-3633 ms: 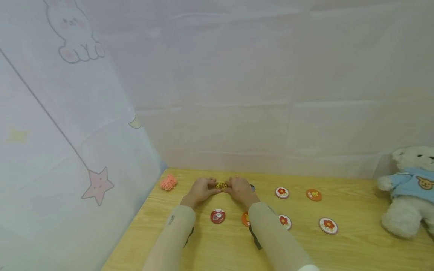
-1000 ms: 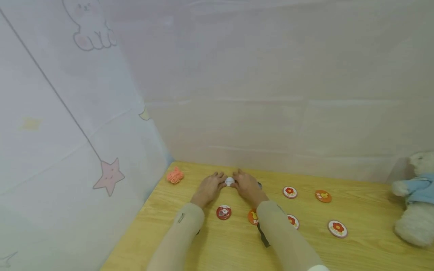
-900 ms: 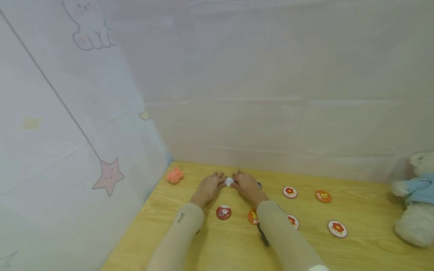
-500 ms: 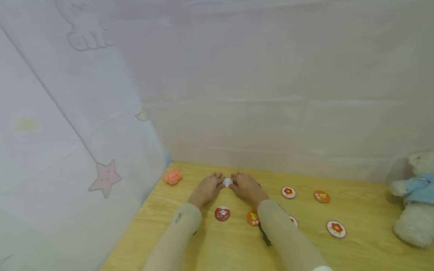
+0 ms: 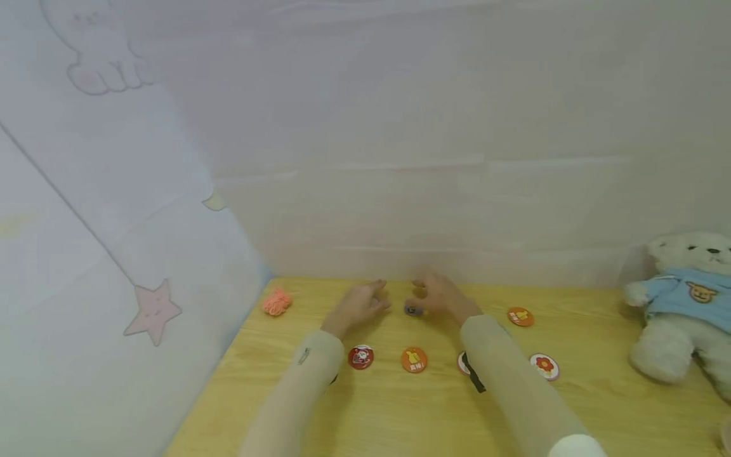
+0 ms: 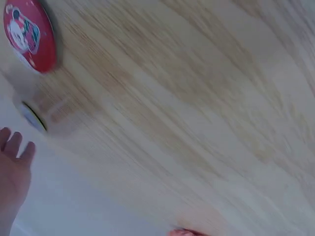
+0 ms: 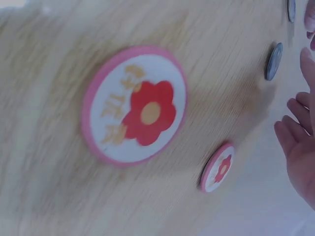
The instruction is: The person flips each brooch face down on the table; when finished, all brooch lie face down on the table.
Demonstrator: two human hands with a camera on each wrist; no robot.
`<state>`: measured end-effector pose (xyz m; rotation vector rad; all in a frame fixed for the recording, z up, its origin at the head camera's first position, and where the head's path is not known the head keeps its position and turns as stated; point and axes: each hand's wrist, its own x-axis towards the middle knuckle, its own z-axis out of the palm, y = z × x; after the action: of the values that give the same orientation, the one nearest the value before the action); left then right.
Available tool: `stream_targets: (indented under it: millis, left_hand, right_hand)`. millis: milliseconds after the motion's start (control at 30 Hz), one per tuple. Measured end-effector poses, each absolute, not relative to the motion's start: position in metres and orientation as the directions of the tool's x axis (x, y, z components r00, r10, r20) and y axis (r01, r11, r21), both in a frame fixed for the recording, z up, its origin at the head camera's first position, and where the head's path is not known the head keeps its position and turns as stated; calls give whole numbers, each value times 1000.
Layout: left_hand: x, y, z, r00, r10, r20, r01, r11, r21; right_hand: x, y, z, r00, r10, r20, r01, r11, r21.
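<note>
Badge in blue-grey (image 5: 414, 310), lying flat toward the back edge of the wooden table (image 5: 377, 419), close by the thumb of the right hand (image 5: 442, 298). Too small and dim for reading its print. Cannot tell from the head view whether touching; in the right wrist view, a narrow gap between thumb and badge. Thumb and fingers of that hand spread apart, nothing gripped. Facing it from the left side, the left hand (image 5: 355, 308), likewise with thumb and fingers apart and nothing between them. In the left wrist view, a yellow-edged badge (image 6: 33, 117) on the wood, near fingers but clear of them; out of sight in the head view, probably behind the left hand.

Looks like the reach for the blue-grey badge, not yet the grip. Calls next for pinching the thin rim between thumb and fingertips, with some risk of sliding over so flat a thing.

Nearer the body, a red badge (image 5: 361, 357), then an orange badge (image 5: 414, 360), then a pale badge (image 5: 461, 363) half hidden by the right sleeve (image 5: 514, 381). Farther right, a flower badge (image 5: 545, 367) and, behind it, another orange one. At the back left corner, pink yarn (image 5: 276, 302); at far right, a plush bear (image 5: 685, 311).
</note>
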<state>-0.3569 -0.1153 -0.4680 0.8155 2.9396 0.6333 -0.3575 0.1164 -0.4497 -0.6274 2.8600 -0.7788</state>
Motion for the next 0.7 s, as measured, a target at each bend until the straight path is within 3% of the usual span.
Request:
stream_targets:
  millis: [200,433,700]
  left_hand:
    - [-344,-90,-467,-842,538,-52,505,817,278]
    - [-338,-72,-463,-843,538,-13,523,825,215]
    - [-341,-61,-471,-843,538,17,529,822,213]
  right_hand:
    - [-351,126,-458,-866,-498,-41,-433,789,-437]
    - [-354,129,-461,-846,-532,-13,-492,790,-365]
    - [-351,130,-463,-869,-494,-1,-450,793,-410]
